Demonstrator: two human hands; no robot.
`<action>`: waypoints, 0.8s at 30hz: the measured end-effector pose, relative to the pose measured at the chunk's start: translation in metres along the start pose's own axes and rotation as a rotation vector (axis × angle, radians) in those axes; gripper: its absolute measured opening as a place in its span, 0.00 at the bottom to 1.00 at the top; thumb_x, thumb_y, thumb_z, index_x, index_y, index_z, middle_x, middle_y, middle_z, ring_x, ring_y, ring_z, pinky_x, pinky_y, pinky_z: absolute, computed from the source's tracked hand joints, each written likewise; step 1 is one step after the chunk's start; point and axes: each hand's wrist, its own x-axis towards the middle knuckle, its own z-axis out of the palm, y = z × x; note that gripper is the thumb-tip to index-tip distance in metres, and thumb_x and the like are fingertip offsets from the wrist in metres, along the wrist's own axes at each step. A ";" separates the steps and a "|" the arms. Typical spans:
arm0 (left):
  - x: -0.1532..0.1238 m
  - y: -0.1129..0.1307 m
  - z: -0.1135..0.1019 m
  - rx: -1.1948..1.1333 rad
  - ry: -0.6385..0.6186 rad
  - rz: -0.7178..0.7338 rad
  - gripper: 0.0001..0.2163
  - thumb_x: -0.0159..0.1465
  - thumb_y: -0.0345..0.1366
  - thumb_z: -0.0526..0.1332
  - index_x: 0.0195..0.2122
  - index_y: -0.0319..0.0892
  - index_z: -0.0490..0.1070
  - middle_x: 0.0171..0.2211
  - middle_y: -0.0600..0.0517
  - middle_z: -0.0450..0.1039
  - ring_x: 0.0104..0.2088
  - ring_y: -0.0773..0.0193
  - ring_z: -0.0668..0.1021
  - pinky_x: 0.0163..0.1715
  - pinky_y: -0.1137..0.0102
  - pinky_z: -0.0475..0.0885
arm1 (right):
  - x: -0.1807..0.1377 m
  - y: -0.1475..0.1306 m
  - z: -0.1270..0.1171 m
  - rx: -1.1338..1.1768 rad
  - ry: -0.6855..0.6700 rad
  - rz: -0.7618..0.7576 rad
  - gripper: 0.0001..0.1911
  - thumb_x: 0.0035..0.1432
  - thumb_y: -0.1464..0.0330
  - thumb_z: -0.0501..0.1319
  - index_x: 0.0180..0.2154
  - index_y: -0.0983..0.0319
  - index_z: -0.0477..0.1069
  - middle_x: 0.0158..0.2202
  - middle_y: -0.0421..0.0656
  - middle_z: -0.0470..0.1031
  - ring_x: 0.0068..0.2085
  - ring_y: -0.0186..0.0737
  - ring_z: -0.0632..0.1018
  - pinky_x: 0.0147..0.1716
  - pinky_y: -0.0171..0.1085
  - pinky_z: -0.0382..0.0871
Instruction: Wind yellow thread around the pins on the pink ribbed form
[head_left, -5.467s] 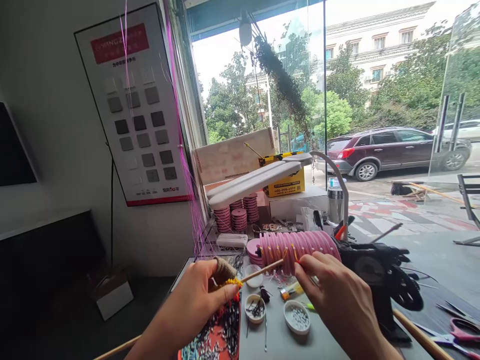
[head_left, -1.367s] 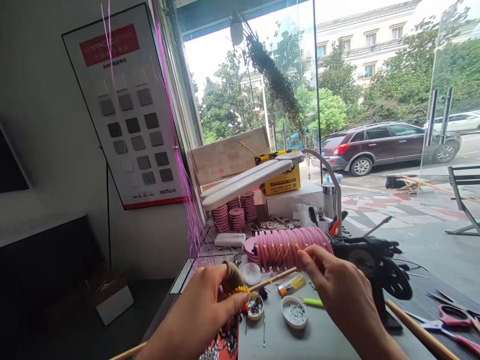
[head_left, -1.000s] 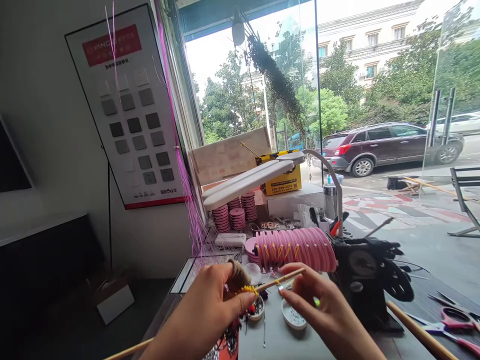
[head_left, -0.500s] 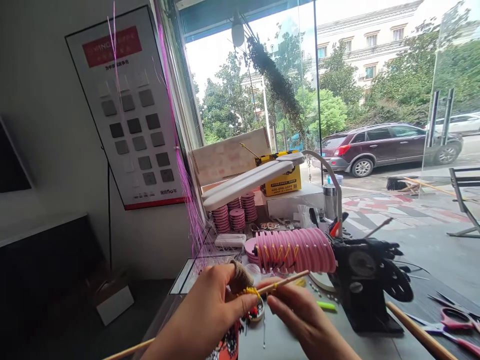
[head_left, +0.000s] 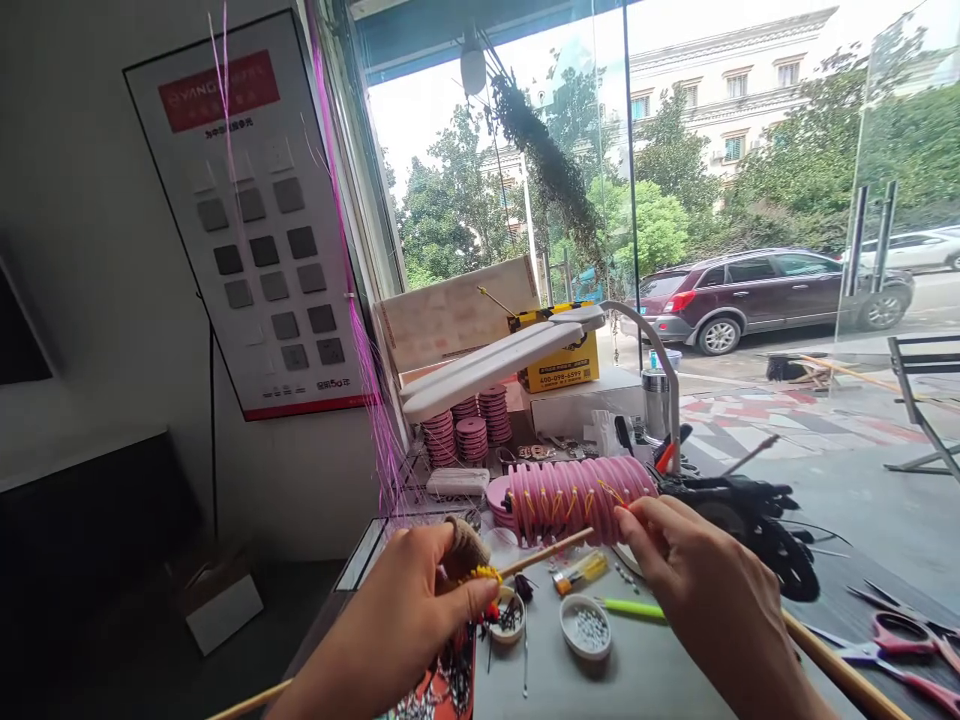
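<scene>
Stick (head_left: 555, 550) juts over the table (head_left: 544, 690), its near end pinched in the left hand (head_left: 412, 600), while the right hand (head_left: 705, 565), its fingertips (head_left: 637, 532) pressed together, holds a yellow thread (head_left: 613, 491) beside the pink spools (head_left: 561, 478).

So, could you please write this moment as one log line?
left hand: holds wooden stick | right hand: pinches yellow thread at pink spools | white dish: contains pale beads

Shopfront workshop; glass door (head_left: 900, 150), scissors (head_left: 871, 653), beads (head_left: 590, 631)
</scene>
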 end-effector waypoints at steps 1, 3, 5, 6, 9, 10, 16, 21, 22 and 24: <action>0.000 0.000 0.000 0.000 0.000 0.002 0.09 0.55 0.41 0.61 0.26 0.41 0.69 0.24 0.58 0.69 0.27 0.70 0.68 0.27 0.74 0.59 | 0.001 0.001 0.003 -0.029 -0.007 -0.001 0.18 0.61 0.56 0.46 0.24 0.56 0.62 0.28 0.36 0.70 0.28 0.41 0.72 0.24 0.35 0.53; 0.000 0.000 0.000 0.000 -0.001 0.005 0.08 0.55 0.41 0.61 0.27 0.41 0.69 0.24 0.58 0.69 0.28 0.69 0.68 0.28 0.74 0.59 | 0.001 0.003 0.007 -0.064 -0.019 0.001 0.19 0.60 0.56 0.45 0.22 0.57 0.62 0.26 0.36 0.70 0.27 0.42 0.72 0.23 0.35 0.51; 0.000 0.000 0.000 -0.002 -0.003 0.001 0.08 0.55 0.40 0.61 0.26 0.40 0.70 0.25 0.57 0.69 0.28 0.69 0.68 0.28 0.74 0.59 | -0.001 0.005 0.007 -0.078 -0.023 0.004 0.18 0.59 0.56 0.46 0.22 0.57 0.61 0.23 0.36 0.69 0.26 0.43 0.73 0.23 0.35 0.51; 0.000 0.001 0.000 -0.008 0.000 -0.004 0.08 0.55 0.41 0.61 0.26 0.40 0.70 0.24 0.58 0.69 0.28 0.69 0.68 0.28 0.74 0.59 | -0.002 0.005 0.005 -0.070 -0.031 0.007 0.19 0.58 0.56 0.46 0.21 0.57 0.61 0.22 0.37 0.69 0.26 0.43 0.72 0.23 0.35 0.51; -0.001 0.004 0.002 -0.015 0.009 -0.025 0.07 0.55 0.39 0.61 0.26 0.41 0.70 0.24 0.59 0.69 0.26 0.71 0.68 0.27 0.75 0.59 | -0.007 0.002 0.001 0.032 -0.059 0.042 0.24 0.55 0.49 0.47 0.19 0.59 0.59 0.18 0.38 0.65 0.22 0.40 0.68 0.23 0.35 0.50; -0.001 0.006 0.003 -0.018 0.007 -0.032 0.07 0.55 0.39 0.61 0.26 0.41 0.70 0.24 0.59 0.70 0.26 0.72 0.68 0.27 0.76 0.59 | -0.010 0.000 0.002 0.118 -0.090 0.046 0.26 0.55 0.47 0.48 0.18 0.59 0.58 0.18 0.38 0.63 0.22 0.39 0.66 0.24 0.35 0.51; 0.001 0.009 0.009 -0.045 -0.032 0.035 0.07 0.56 0.38 0.61 0.27 0.40 0.71 0.26 0.57 0.73 0.29 0.69 0.72 0.29 0.75 0.64 | -0.032 -0.034 0.030 1.160 -0.680 -0.101 0.25 0.56 0.48 0.55 0.46 0.59 0.67 0.25 0.37 0.59 0.27 0.34 0.62 0.27 0.33 0.56; 0.002 0.007 0.009 -0.128 -0.099 0.050 0.07 0.58 0.38 0.60 0.29 0.40 0.71 0.26 0.56 0.73 0.28 0.69 0.74 0.29 0.75 0.64 | -0.037 -0.054 0.039 1.420 -0.704 0.101 0.25 0.49 0.45 0.60 0.32 0.62 0.72 0.25 0.37 0.59 0.25 0.30 0.56 0.24 0.31 0.52; 0.003 0.006 0.009 -0.143 -0.101 0.039 0.08 0.57 0.39 0.61 0.29 0.39 0.71 0.25 0.56 0.73 0.27 0.70 0.73 0.28 0.76 0.64 | -0.037 -0.054 0.039 1.448 -0.700 0.117 0.26 0.49 0.45 0.61 0.31 0.62 0.72 0.24 0.37 0.59 0.25 0.30 0.56 0.24 0.30 0.52; 0.003 0.005 0.009 -0.172 -0.109 0.010 0.10 0.56 0.42 0.62 0.29 0.39 0.71 0.25 0.56 0.72 0.26 0.71 0.71 0.26 0.76 0.62 | -0.035 -0.050 0.040 1.469 -0.712 0.114 0.26 0.50 0.45 0.60 0.31 0.63 0.71 0.23 0.37 0.59 0.25 0.30 0.57 0.24 0.31 0.53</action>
